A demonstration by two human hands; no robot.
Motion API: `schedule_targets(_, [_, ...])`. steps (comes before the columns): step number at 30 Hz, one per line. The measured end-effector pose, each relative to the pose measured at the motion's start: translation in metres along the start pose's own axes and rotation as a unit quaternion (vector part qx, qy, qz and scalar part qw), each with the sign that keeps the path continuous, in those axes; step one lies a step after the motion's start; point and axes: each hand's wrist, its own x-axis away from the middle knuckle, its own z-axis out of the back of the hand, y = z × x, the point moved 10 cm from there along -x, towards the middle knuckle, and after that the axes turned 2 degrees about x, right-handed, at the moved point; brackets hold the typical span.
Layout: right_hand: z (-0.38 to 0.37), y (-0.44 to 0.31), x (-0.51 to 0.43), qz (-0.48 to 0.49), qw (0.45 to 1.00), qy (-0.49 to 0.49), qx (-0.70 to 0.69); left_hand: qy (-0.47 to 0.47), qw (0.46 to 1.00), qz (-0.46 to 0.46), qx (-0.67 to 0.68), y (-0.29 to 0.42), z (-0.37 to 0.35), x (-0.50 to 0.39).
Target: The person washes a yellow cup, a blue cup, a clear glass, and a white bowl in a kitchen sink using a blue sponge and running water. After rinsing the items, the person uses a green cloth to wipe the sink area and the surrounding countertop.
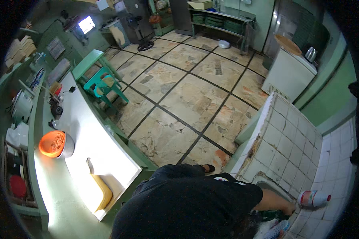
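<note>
My right hand [287, 207] is at the lower right, at the far end of the sink basin [267, 186]. Its fingers are too small and dark to tell whether they hold anything. Just beyond it, a white plastic bottle with a red cap [312, 198] stands on the white-tiled counter [284, 146]. Beneath the forearm is something dark green [270, 214], and a blue-and-white patterned item [275, 230] lies close to the lower edge; I cannot tell what either is. My left hand is out of view. My dark shirt hides much of the near area.
On the left, a white worktop [95, 143] holds a yellow-handled tool or board [103, 194]. Beside it, an orange strainer [51, 145] sits over a metal pot [68, 146]. A green plastic chair [104, 85] and white chest freezer [288, 76] stand on the stone-tiled floor [179, 98].
</note>
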Motion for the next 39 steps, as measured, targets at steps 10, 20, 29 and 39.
schedule_targets(10, [-0.036,-0.008,0.006,0.005,0.999,-0.038,0.02,0.006,0.999,-0.03,0.023,0.041,0.016,0.041])
schedule_targets(20, [-0.029,-0.012,0.01,0.014,0.999,-0.021,0.024,0.0,0.998,-0.052,0.035,0.067,0.013,0.062])
schedule_targets(29, [0.028,-0.012,0.016,0.021,0.997,0.062,0.04,-0.006,0.995,-0.085,0.055,0.094,0.01,0.065])
schedule_targets(39, [0.319,-0.059,0.233,0.028,0.869,0.487,-0.084,-0.181,0.978,-0.082,0.069,0.065,-0.041,0.087])
